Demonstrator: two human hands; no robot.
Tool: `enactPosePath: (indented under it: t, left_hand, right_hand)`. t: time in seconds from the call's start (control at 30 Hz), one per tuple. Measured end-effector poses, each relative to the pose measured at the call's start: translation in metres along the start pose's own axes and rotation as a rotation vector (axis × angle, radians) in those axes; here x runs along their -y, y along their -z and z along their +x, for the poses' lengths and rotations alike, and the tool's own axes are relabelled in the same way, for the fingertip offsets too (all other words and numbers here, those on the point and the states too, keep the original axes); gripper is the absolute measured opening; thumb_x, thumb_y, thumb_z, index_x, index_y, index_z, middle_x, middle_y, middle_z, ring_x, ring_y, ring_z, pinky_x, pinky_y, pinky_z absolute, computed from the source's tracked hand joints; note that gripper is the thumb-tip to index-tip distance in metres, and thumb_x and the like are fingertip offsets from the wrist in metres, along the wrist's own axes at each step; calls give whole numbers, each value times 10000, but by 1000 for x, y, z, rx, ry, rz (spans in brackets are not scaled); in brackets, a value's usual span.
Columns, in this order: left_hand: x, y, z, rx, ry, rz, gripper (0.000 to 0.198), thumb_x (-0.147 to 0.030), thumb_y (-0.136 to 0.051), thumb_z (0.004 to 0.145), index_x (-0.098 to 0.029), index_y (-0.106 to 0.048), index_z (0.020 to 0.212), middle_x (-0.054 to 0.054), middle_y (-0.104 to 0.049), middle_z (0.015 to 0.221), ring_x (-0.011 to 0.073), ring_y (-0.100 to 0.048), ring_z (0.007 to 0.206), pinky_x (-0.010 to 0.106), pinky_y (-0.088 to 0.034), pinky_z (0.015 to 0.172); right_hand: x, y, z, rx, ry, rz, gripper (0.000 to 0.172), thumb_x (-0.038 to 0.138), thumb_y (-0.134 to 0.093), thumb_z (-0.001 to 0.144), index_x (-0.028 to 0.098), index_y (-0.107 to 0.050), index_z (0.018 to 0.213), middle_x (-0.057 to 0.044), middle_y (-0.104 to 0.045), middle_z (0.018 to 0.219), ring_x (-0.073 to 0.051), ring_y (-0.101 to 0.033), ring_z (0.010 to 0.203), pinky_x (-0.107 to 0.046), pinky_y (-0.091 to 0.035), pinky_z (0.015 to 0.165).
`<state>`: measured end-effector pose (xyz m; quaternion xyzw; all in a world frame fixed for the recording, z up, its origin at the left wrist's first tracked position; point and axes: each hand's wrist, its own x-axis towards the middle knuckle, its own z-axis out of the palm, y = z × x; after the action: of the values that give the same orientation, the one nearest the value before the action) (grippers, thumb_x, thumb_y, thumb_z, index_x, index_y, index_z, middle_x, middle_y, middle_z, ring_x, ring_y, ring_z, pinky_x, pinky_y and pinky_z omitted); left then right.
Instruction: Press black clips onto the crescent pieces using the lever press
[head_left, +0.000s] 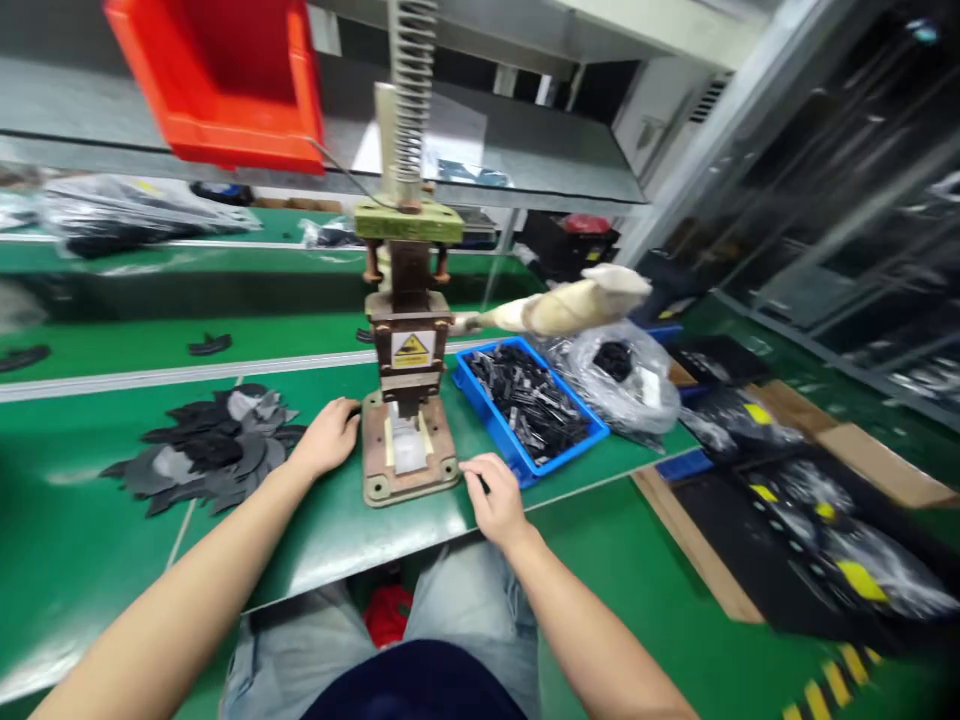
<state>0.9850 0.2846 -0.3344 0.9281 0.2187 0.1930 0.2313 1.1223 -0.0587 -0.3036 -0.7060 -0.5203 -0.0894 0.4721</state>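
A hand press [411, 300] with a tall spring and a yellow warning label stands on the green bench in front of me. A pale block [409, 448] sits in the fixture on its base. My left hand [328, 438] rests just left of the base, fingers curled, with a small dark spot at the fingertips. My right hand [495, 497] is closed beside the base's right front corner; a dark bit shows between thumb and fingers. What either hand holds, if anything, is too blurred to name. Left of the press lies a pile of flat black and grey pieces [217, 450].
A blue tray [559, 462] of small black parts stands right of the press, below its wrapped lever [570, 305]. Behind it is a clear plastic bag [637, 395]. A red bin [232, 135] hangs above left. Cartons with bagged parts [825, 520] are at right.
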Motion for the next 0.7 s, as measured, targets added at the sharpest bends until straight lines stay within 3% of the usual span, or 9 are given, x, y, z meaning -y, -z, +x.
enactPosePath:
  t: [0.1, 0.23, 0.37, 0.47, 0.57, 0.7]
  left_hand:
    - [10, -10, -14, 10, -98, 15, 370, -343, -420, 1014, -171, -659, 1238, 182, -726, 1255, 354, -655, 1256, 544, -515, 1135]
    - [10, -19, -25, -44, -145, 62, 396, -383, -400, 1032, -170, -647, 1256, 184, -710, 1306, 371, -582, 1398, 551, -461, 1207]
    - [5, -20, -33, -100, -141, 91, 378, -395, -411, 1027, -184, -664, 1214, 185, -717, 1277, 373, -594, 1376, 549, -473, 1193]
    - [3, -20, -34, -106, -139, 118, 370, -404, -406, 1031, -188, -666, 1183, 186, -708, 1268, 363, -626, 1307, 527, -491, 1162]
    - [0, -17, -35, -106, -151, 140, 356, -406, -395, 1044, -196, -662, 1148, 175, -712, 1222, 349, -656, 1212, 507, -509, 1119]
    - [-7, -12, -37, -121, -162, 159, 353, -411, -378, 1065, -199, -658, 1100, 167, -719, 1176, 341, -664, 1150, 494, -516, 1090]
  right_hand:
    - [14, 15, 4, 31, 27, -19, 167, 230, -568, 1018, 244, -723, 1076, -48, -775, 954, -181, -722, 910, -360, -608, 834]
    - [24, 60, 19, 22, 12, -114, 154, 299, -600, 1003, 262, -737, 1062, -48, -787, 980, -202, -721, 935, -398, -600, 879]
    - [-4, 117, 46, -76, -181, -351, 210, 349, -568, 1014, 244, -734, 1089, -82, -763, 1078, -238, -682, 1037, -446, -560, 985]
    - [-40, 145, 66, -71, -327, -509, 245, 332, -566, 993, 217, -731, 1134, -108, -739, 1112, -268, -653, 1056, -481, -531, 1024]
    - [-67, 151, 80, 12, -418, -620, 276, 299, -614, 957, 208, -732, 1189, -123, -719, 1194, -283, -631, 1140, -475, -505, 1067]
    - [-79, 142, 88, 128, -478, -719, 240, 295, -661, 943, 220, -743, 1156, -119, -700, 1220, -277, -613, 1181, -452, -479, 1090]
